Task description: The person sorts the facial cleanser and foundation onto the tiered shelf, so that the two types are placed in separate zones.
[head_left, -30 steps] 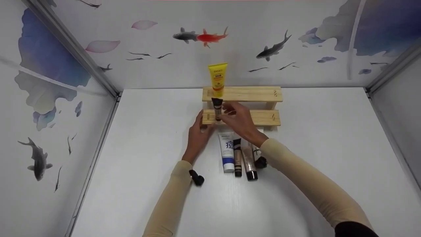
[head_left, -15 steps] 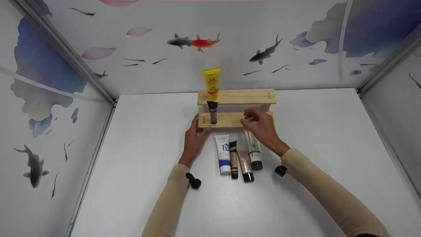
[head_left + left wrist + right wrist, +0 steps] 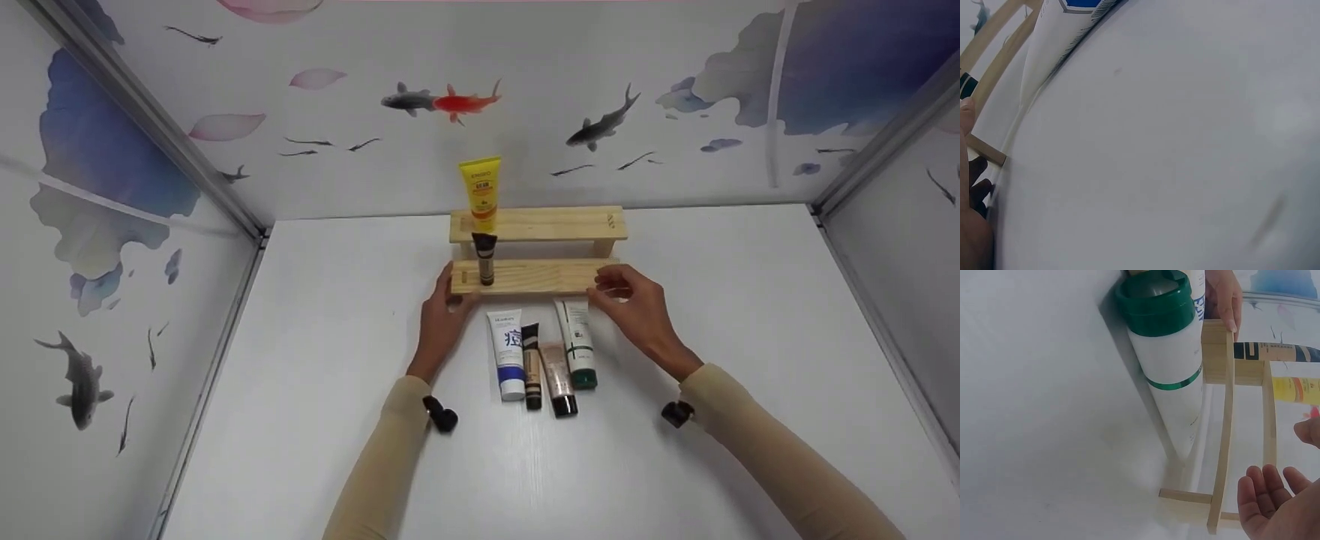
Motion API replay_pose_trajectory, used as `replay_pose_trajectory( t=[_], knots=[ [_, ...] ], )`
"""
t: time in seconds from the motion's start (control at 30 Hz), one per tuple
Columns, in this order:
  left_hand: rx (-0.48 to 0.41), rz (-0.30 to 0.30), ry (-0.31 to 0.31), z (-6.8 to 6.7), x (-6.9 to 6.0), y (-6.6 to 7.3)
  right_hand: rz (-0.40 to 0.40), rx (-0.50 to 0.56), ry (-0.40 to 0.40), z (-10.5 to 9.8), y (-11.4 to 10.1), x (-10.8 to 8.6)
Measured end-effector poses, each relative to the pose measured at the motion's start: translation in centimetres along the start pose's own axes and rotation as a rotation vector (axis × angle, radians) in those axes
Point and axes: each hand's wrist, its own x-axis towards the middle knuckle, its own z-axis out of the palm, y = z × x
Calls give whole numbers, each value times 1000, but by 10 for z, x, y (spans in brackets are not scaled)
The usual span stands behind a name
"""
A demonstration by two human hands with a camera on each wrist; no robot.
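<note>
My left hand (image 3: 442, 319) grips the left end of the two-tier wooden rack (image 3: 540, 276), its thumb at the front edge in the head view. Near the rack's right end is my right hand (image 3: 637, 311), fingers loosely bent with nothing between them; the right wrist view shows this hand (image 3: 1283, 503) apart from the wood. A small black-topped tube (image 3: 486, 259) stands upright on the lower shelf's left part. Behind it, a yellow tube (image 3: 481, 193) stands on the upper shelf. The left wrist view catches only part of the left hand (image 3: 972, 225).
Several tubes lie in front of the rack: a white-and-blue tube (image 3: 507, 352), a slim beige-and-black tube (image 3: 532, 367), a pinkish tube with black cap (image 3: 559, 379) and a white tube with green cap (image 3: 577, 345). Printed walls enclose the white table (image 3: 322, 300).
My right hand has let go of the small black-topped tube, leaving it upright on the lower shelf, and has moved right to the rack's right end. The left hand stays at the left end.
</note>
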Motion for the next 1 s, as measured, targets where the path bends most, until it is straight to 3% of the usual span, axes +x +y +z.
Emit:
replay_pose_trajectory(
  t=[0.2, 0.37, 0.57, 1.0],
  knots=[
    [1, -12, -12, 0, -1, -2, 63, -16, -59, 3, 11, -19],
    [3, 15, 4, 0, 0, -3, 95, -1, -85, 9, 21, -33],
    [21, 20, 11, 1, 2, -2, 144, -58, -116, 12, 29, -45],
    [24, 23, 16, 1, 1, -2, 193, -85, -159, 19, 32, -50]
  ],
)
